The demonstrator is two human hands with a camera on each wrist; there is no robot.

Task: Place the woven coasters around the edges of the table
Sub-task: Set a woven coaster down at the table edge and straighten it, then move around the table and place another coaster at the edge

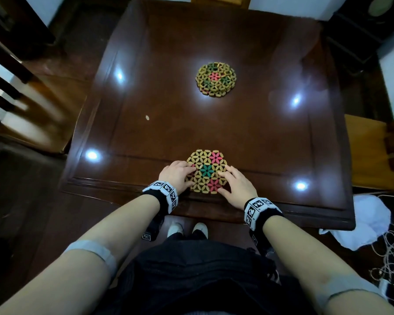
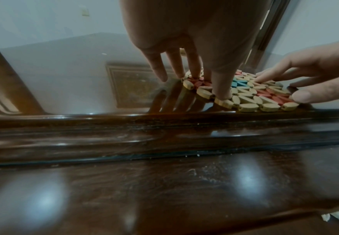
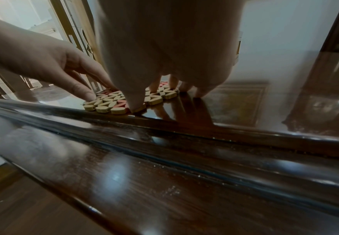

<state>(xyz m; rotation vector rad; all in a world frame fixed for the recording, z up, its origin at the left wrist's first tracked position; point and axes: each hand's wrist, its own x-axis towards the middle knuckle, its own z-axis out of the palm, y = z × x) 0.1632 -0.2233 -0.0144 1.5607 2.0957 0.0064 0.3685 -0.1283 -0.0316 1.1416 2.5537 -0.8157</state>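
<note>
A woven coaster (image 1: pixel 206 171) of tan beads with pink and green flowers lies flat at the table's near edge, in the middle. My left hand (image 1: pixel 188 176) touches its left side with straight fingers (image 2: pixel 193 70), the thumb at the near rim. On its right side my right hand (image 1: pixel 224 181) presses down in the same way, with the fingertips (image 3: pixel 154 87) on the beads. Neither hand curls round the coaster (image 2: pixel 251 95). More of the same coasters (image 1: pixel 215 80) sit at the table's centre; they look stacked.
The dark glossy table (image 1: pixel 282 144) has a raised moulded rim (image 2: pixel 164 120). A small pale oval piece (image 1: pixel 147 117) lies left of centre. Wooden chairs stand at the left (image 1: pixel 32 98) and right (image 1: pixel 369 151). White cloth (image 1: pixel 362 223) and cables lie on the floor at the right.
</note>
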